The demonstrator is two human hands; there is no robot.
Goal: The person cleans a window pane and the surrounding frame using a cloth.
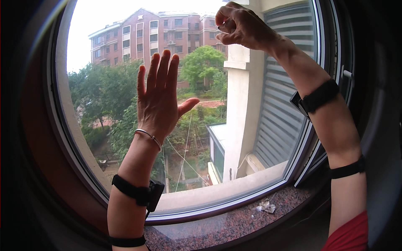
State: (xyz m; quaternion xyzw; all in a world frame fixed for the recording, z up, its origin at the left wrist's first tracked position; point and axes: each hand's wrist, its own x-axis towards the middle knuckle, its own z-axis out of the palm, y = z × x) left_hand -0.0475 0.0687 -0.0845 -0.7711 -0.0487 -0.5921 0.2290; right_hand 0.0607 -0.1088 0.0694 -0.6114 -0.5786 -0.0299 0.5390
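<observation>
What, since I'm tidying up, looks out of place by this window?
The crumpled whitish scrap toward the right end of the speckled sill: it lies loose and wadded, looking like stray litter, though its material is unclear.

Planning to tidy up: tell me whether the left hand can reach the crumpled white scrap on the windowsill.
Probably yes: the left hand is open, and nothing visible blocks the crumpled white scrap.

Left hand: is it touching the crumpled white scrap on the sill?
Apart. The head view shows the left hand raised, the scrap lower and to its right on the sill, with a plain gap between.
</observation>
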